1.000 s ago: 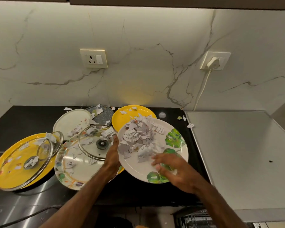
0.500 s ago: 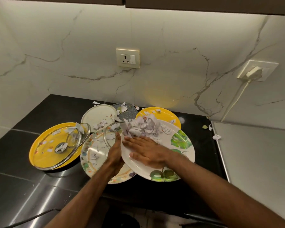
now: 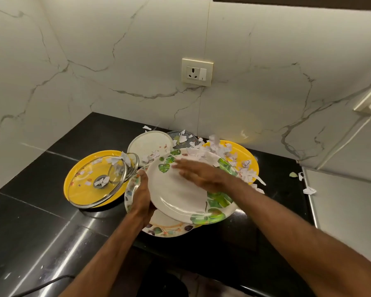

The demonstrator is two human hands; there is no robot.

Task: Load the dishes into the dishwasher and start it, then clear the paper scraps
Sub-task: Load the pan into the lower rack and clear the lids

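The white plate [image 3: 176,194] with green leaf prints (glossy, bare in the middle) tilts above a floral plate [image 3: 169,229] on the black counter [image 3: 51,211], left hand [image 3: 140,196] curled round its left rim, right hand [image 3: 198,173] flat on it with straight fingers, scraps [image 3: 221,150] at its far edge.

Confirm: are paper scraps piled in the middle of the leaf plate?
No, the leaf plate is bare in the middle; the paper scraps lie at its far rim and on the yellow plate behind it.
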